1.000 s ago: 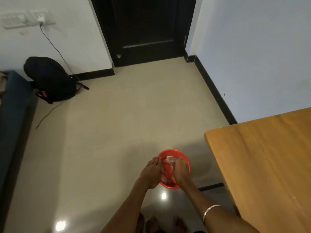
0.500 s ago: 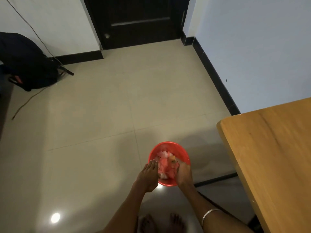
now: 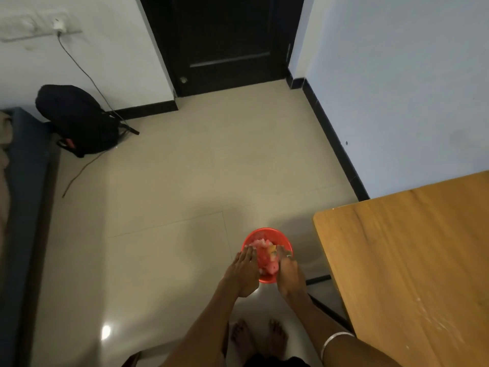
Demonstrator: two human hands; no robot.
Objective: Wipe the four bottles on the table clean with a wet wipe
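Head view: left hand (image 3: 244, 271) and right hand (image 3: 289, 274) press wet wipe (image 3: 266, 256) over red bowl (image 3: 267, 234).

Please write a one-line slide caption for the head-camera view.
Both hands, left and right, press a wet pinkish cloth in a red bowl beside a wooden table.

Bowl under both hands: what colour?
Red, a small round plastic bowl on the beige floor. The head view, the only one, shows its far rim plainly.
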